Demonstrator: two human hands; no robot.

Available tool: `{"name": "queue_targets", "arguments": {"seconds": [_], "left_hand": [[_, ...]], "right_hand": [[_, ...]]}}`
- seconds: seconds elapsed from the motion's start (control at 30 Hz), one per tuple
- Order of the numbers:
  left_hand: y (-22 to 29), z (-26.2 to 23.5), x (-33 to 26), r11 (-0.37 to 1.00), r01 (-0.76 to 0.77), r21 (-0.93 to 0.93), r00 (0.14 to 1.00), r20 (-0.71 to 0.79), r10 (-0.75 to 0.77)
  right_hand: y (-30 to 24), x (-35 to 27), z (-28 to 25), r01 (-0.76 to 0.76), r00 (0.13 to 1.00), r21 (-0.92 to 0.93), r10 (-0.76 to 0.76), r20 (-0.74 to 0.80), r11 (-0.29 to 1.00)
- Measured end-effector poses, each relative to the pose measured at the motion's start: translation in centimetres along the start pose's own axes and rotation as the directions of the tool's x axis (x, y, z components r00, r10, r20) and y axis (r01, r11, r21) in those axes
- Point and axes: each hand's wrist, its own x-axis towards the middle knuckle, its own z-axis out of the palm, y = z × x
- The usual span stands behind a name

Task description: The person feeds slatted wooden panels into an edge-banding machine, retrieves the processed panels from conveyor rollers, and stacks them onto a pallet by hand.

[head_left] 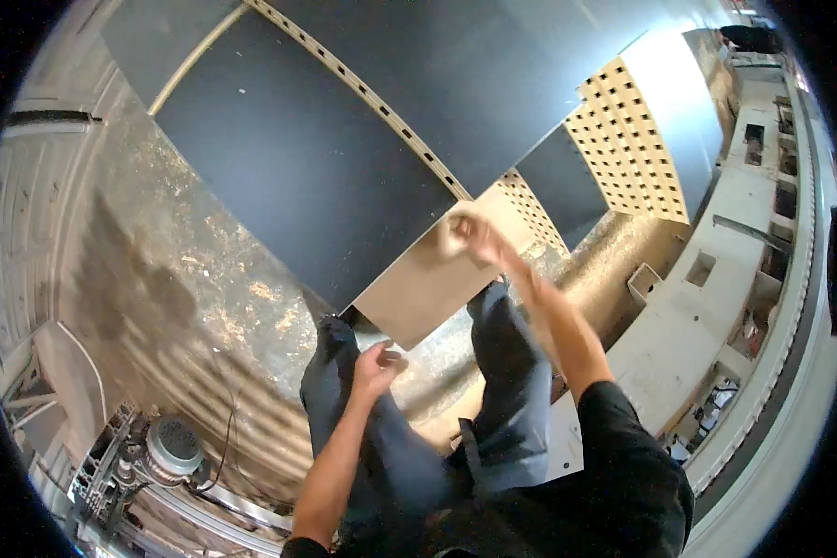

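Observation:
A plain brown board stands in front of me, against the end of a large dark panel. My right hand is over the board's upper edge, smeared by motion, so its fingers cannot be read. Just below the board's lower corner is my left hand, apart from it. Its fingers are loosely bent with a gap between thumb and fingers, and I see nothing in them.
A pale slotted strip runs between the dark panels. Perforated tan boards lie at the right, near a long grey bench with cut-outs. A motor stands at the lower left. Dust and scraps litter the floor.

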Motion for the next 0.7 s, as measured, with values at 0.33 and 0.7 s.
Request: {"name": "queue_targets", "arguments": {"seconds": [0.33,0.7], "left_hand": [[7.1,-10.5,-7.1,0.831,-0.356,0.427,0.933,0.111,0.342],[11.1,-21.3,-12.9,0.392,-0.202,0.898,0.971,0.131,0.2]], "right_hand": [[-7.5,-43.5,7.9,-0.382,0.622,0.672,0.714,-0.32,0.634],[-23.2,-56.3,29.8,-0.023,0.668,0.947,0.71,-0.223,0.319]]}}
